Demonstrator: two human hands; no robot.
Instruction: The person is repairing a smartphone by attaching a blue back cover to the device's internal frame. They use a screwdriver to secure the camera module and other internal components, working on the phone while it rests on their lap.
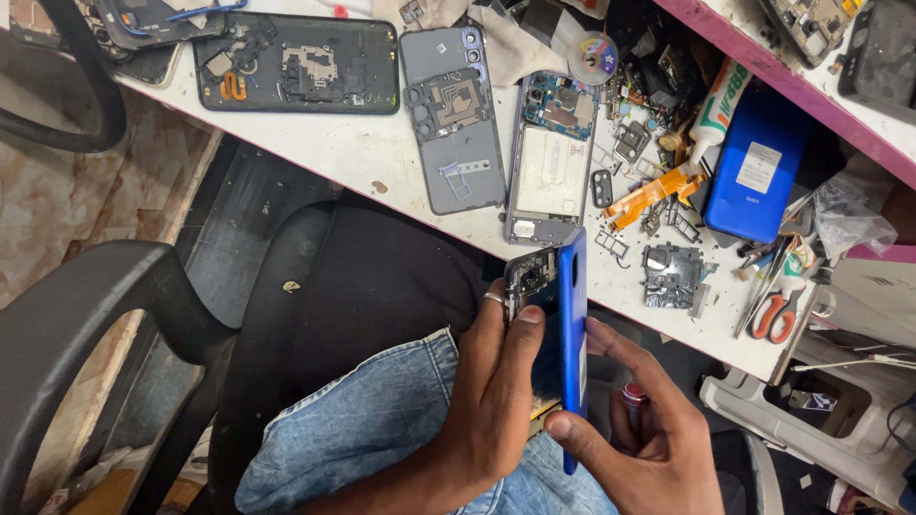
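My left hand (491, 381) grips an opened phone body (530, 278), its dark circuit boards showing near the top, held on edge over my lap. A ring sits on one finger of that hand. My right hand (639, 434) pinches the blue back cover (572, 324), which stands apart from the phone body along its right side. A small tool with a red and silver end (634, 393) is tucked in the right palm.
The white workbench (363, 153) holds a grey phone shell (456, 124), a purple phone frame (551, 162), a black opened phone (296, 65), a blue phone back (759, 167), scissors (778, 310), an orange flex cable (654, 195) and several small parts. A black chair (114, 315) stands at my left.
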